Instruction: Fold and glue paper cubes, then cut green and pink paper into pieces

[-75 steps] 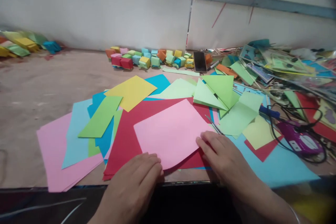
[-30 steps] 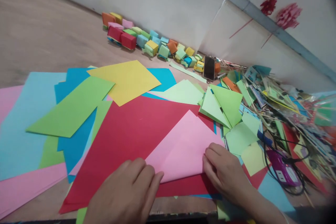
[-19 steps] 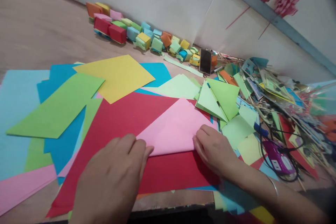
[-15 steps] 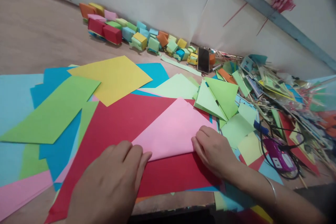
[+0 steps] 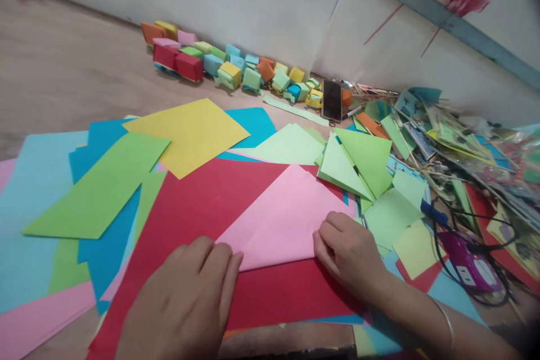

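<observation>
A pink paper (image 5: 278, 219), folded into a triangle-like shape, lies on a large red sheet (image 5: 189, 202). My left hand (image 5: 185, 292) is closed on its lower left corner, thumb and fingers pressed together. At the right end of the folded edge, my right hand (image 5: 348, 253) pinches the same paper. The straight fold runs between both hands. Just beyond my right hand sit folded light green papers (image 5: 346, 169).
Yellow (image 5: 189, 135), green (image 5: 101, 185) and blue sheets spread at the left. Small coloured paper boxes (image 5: 189, 66) line the wall beside a phone (image 5: 332, 100). At right are a purple device (image 5: 470, 264) with a black cable and heaped scraps.
The whole view has shifted slightly, so the sheets, boxes and hands appear a little lower and further right. Both hands keep their hold on the pink paper.
</observation>
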Tool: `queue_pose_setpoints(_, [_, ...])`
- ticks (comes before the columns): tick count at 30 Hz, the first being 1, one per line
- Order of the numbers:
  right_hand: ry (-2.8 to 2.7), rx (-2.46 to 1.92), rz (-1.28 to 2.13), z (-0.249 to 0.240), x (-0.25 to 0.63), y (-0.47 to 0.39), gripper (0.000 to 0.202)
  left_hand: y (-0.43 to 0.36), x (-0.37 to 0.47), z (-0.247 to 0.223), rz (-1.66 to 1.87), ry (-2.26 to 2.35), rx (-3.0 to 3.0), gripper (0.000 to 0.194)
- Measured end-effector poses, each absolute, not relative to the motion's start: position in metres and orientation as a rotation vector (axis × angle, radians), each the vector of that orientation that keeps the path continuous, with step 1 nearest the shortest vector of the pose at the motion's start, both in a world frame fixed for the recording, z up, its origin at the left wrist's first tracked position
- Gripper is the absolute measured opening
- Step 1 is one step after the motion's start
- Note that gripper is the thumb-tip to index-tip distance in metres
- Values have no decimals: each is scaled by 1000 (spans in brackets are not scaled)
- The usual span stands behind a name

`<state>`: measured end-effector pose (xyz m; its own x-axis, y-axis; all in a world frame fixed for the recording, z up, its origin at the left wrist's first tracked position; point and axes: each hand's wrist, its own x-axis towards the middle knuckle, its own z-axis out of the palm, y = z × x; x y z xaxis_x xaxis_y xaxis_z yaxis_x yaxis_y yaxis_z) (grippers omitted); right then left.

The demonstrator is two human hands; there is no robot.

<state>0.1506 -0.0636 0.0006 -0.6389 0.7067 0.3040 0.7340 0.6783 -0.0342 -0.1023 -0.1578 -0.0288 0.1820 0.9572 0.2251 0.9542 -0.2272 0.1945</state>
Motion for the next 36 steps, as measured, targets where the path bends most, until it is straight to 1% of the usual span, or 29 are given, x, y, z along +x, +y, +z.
queue_pose_setpoints(4, [-2594,-1129,-128,-1,151,-63,36,-155,-102,-30,496,1925,2374,21])
queue_pose_setpoints(9, [-2604,-1141,-113,-1,151,-61,35,-154,-91,-19,423,2007,2220,33])
queue_pose_setpoints(12, [-2607,-1143,-106,-1,151,-61,35,-154,-88,-15,417,2006,2222,36])
queue_pose_setpoints(18, [-2615,-1137,-98,0,151,-60,35,-153,-89,-15,387,2012,2300,37])
queue_pose_setpoints(23, [-2637,-1148,-96,1,151,-59,35,-154,-89,-17,458,1991,2304,39])
queue_pose_setpoints(27, [-2656,-1138,-90,2,152,-58,35,-154,-91,-19,491,1970,2373,36])
queue_pose_setpoints(32, [-2644,-1118,-153,-1,150,-58,34,-154,-93,-18,328,1971,2456,36])
queue_pose_setpoints(34, [-2624,-1108,-195,-3,149,-59,34,-153,-91,-18,408,2005,2500,34])
queue_pose_setpoints(36, [-2598,-1097,-237,-5,148,-59,34,-149,-87,-19,595,1933,2636,39])
